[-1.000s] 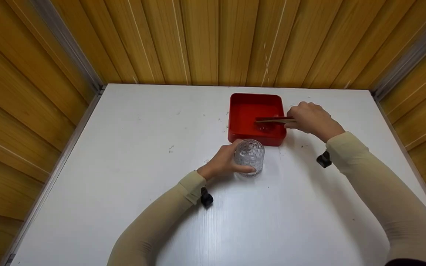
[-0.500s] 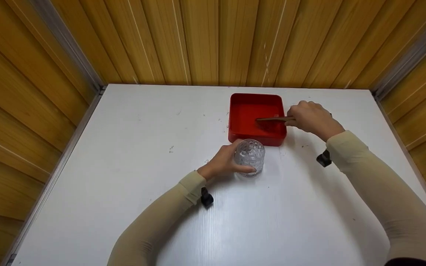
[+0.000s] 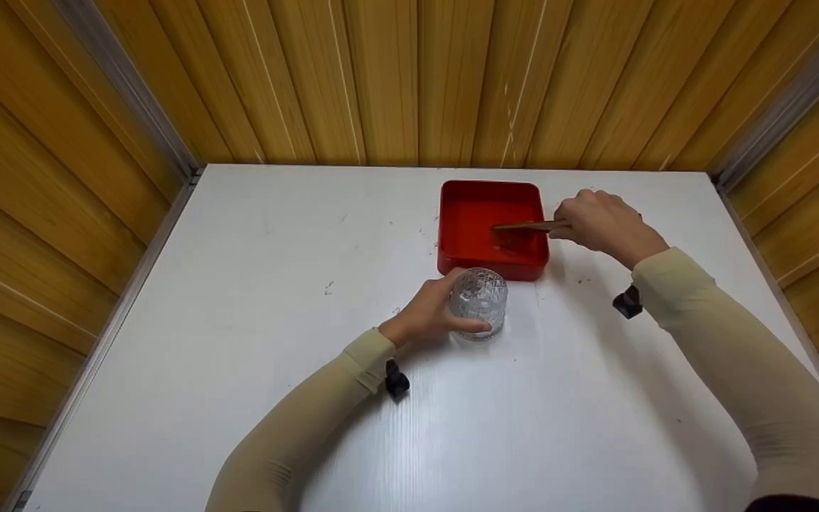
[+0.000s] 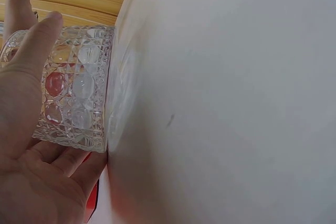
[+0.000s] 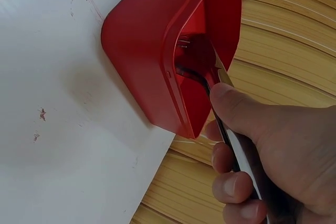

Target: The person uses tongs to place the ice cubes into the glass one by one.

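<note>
In the head view my left hand (image 3: 432,311) holds a clear cut-glass tumbler (image 3: 480,302) that stands on the white table. The left wrist view shows the thumb along one side of the glass (image 4: 79,87) and fingers round the other. My right hand (image 3: 603,224) grips shiny metal tongs (image 3: 534,226), their far ends down inside a square red tray (image 3: 446,213). Through the right wrist view, the tongs (image 5: 239,148) run from my thumb and curled fingers past the tray's rim. A small clear, glinting piece (image 5: 184,41) lies in the tray close to the tips; what it is, I cannot tell.
The white tabletop (image 3: 274,284) carries small dark scuffs. Yellow wood-look panels (image 3: 381,85) rise behind it and at both sides, with grey metal posts (image 3: 132,78) at the corners. The tumbler stands just in front of the tray's near wall.
The two arms of the tongs, apart one second ago, have come together. My right hand has shifted slightly up. The left hand and the tumbler have stayed put.
</note>
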Tool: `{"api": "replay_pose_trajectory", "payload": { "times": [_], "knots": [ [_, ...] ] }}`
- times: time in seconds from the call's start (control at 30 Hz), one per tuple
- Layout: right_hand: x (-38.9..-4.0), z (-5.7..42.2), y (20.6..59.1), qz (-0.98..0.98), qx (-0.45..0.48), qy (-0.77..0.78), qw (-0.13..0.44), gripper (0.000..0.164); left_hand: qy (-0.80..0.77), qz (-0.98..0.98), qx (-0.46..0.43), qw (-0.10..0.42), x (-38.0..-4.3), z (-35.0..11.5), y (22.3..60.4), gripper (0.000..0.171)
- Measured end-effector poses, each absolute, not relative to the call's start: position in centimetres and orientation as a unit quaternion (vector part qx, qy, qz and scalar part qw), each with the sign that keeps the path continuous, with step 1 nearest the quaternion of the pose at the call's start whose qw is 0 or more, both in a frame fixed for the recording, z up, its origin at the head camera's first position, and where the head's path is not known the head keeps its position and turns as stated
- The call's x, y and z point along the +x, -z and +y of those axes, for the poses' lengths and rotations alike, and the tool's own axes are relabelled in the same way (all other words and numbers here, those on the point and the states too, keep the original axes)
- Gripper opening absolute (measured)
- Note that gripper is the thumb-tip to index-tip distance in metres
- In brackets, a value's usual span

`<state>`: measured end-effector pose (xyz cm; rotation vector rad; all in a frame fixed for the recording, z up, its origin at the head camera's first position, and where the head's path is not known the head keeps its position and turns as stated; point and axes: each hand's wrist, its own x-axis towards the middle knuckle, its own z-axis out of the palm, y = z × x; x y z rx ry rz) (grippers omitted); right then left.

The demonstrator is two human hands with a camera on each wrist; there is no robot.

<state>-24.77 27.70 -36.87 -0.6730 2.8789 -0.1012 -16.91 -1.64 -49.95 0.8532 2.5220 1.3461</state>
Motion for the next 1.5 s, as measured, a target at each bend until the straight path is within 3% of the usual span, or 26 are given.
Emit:
{"api": "replay_pose_trajectory", "payload": {
  "times": [0.57,0.97,1.5],
  "knots": [
    [-24.3,27.9,35.2,0.969,-0.226,0.041,0.091,0.011,-0.467,0.832,0.287,0.087,-16.9,-1.6,50.1,0.085],
    [-23.7,28.0,34.2,0.968,-0.234,0.038,0.083,0.012,-0.447,0.842,0.297,0.059,-17.1,-1.5,50.5,0.079],
    [-22.7,27.5,33.2,0.964,-0.255,0.033,0.072,0.010,-0.453,0.841,0.286,0.074,-17.2,-1.7,50.3,0.082]
  ]
}}
